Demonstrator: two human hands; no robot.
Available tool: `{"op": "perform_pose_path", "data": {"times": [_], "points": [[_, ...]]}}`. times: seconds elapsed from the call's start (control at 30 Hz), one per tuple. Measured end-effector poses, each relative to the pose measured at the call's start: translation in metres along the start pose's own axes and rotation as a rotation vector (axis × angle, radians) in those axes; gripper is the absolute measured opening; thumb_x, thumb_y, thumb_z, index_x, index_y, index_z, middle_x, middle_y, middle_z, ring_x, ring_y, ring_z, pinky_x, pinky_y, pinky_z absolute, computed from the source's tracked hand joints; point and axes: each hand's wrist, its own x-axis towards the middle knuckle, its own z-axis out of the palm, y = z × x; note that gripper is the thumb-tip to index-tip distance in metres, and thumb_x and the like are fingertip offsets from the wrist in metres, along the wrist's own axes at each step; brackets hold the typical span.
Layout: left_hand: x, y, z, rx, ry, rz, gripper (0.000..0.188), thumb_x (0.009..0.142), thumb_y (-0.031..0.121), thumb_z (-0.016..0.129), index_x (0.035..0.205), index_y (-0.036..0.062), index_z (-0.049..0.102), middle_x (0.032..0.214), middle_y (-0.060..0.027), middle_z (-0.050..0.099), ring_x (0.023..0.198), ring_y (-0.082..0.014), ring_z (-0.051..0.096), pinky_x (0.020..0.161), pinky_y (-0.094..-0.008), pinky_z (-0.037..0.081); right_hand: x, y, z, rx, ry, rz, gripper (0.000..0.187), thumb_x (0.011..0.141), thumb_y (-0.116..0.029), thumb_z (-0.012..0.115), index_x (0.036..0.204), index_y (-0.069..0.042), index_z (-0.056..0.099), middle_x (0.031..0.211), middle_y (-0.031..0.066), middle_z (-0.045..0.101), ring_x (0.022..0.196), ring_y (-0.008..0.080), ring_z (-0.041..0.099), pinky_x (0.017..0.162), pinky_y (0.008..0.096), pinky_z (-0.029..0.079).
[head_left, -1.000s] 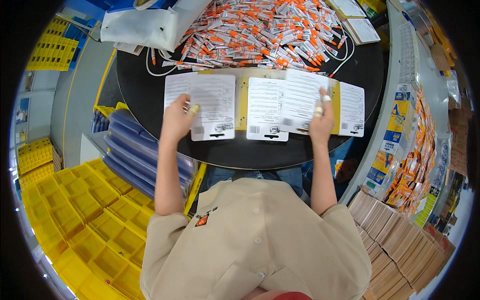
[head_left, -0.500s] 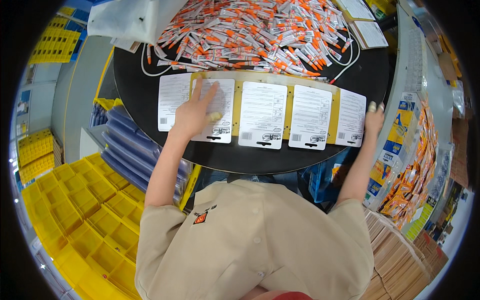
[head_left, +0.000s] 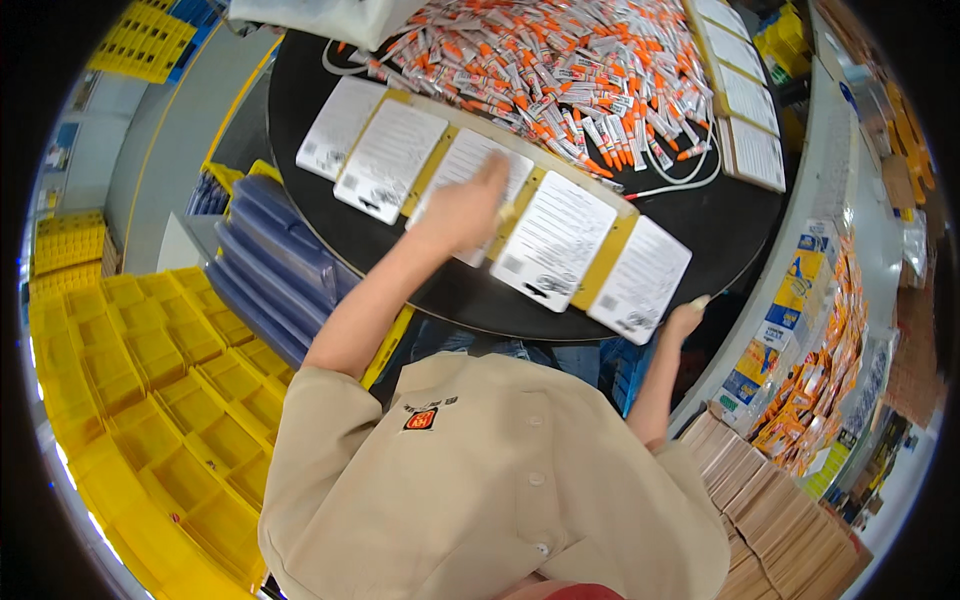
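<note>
A row of white printed cards with hang slots lies on a yellow board (head_left: 432, 168) on the round black table (head_left: 455, 300). My left hand (head_left: 465, 208), blurred by motion, is over the middle card (head_left: 455, 160) and hides part of it; its fingers are not clear. At the near right rim of the table, my right hand (head_left: 685, 318) has its fingers bent at the edge, close to the rightmost card (head_left: 642, 275). Pale covers show on fingertips of both hands. Beyond the board spreads a heap of small white tubes with orange caps (head_left: 560, 75).
More cards on a board (head_left: 752, 150) lie at the far right of the table. A white cable (head_left: 690, 182) loops beside the tubes. Yellow bins (head_left: 150, 400) and blue-grey plastic trays (head_left: 270, 265) stand at left. Stacked cardboard (head_left: 760, 500) and orange packets (head_left: 825, 370) are at right.
The board, cards and tube heap have turned clockwise in view. My left hand has gone from the left cards to the middle one. My right hand has come nearer along the table rim.
</note>
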Motion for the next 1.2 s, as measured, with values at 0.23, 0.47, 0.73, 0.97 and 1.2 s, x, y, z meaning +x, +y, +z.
{"op": "perform_pose_path", "data": {"times": [0.23,0.47,0.73,0.97,1.2], "points": [[-0.083,-0.165,-0.030,-0.127,0.915,-0.269,0.037,0.083,0.017,0.065,0.115,0.0009,0.053,0.105,-0.0217,0.057,0.099,-0.0379,0.055,0.085,-0.0426,0.045,-0.184,-0.043,-0.056,-0.151,-0.979,0.408,0.043,0.100,-0.031,0.039,0.105,0.007,0.059,0.084,0.0171,0.067,0.070,0.0222,0.066,0.063,0.0326,0.054],[-0.175,-0.293,0.016,0.152,0.816,-0.935,0.055,0.084,0.041,0.065,0.119,0.0012,0.054,0.117,-0.0248,0.056,0.107,-0.0410,0.053,0.095,-0.0456,0.040,-0.047,-0.080,-0.048,-0.011,-0.036,-0.589,0.031,0.098,-0.021,0.045,0.107,0.005,0.060,0.088,0.0163,0.066,0.079,0.0246,0.064,0.071,0.0343,0.052],[-0.210,-0.217,0.085,-0.121,0.916,-0.677,0.035,0.074,0.014,0.074,0.099,0.0011,0.054,0.093,-0.0139,0.055,0.089,-0.0297,0.055,0.082,-0.0370,0.045,0.096,-0.022,0.002,-0.206,0.044,-0.061,0.063,0.095,-0.045,0.050,0.117,0.013,0.052,0.114,0.0321,0.057,0.101,0.0409,0.057,0.091,0.0419,0.045],[-0.184,-0.211,0.119,0.060,1.028,-0.832,0.024,0.077,0.009,0.072,0.086,0.0013,0.052,0.080,-0.0131,0.051,0.074,-0.0306,0.052,0.069,-0.0363,0.044,-0.089,-0.007,0.004,-0.004,0.034,0.015,0.062,0.099,-0.044,0.039,0.119,0.015,0.048,0.117,0.0337,0.055,0.106,0.0436,0.055,0.095,0.0425,0.042],[-0.193,-0.203,0.118,0.109,1.003,-0.843,0.009,0.079,0.007,0.069,0.085,0.0028,0.063,0.078,-0.0097,0.061,0.067,-0.0279,0.059,0.062,-0.0356,0.048,-0.202,-0.031,0.015,0.047,-0.026,0.196,0.068,0.101,-0.041,0.038,0.133,0.018,0.029,0.137,0.0367,0.037,0.125,0.0432,0.040,0.107,0.0384,0.030]]}}
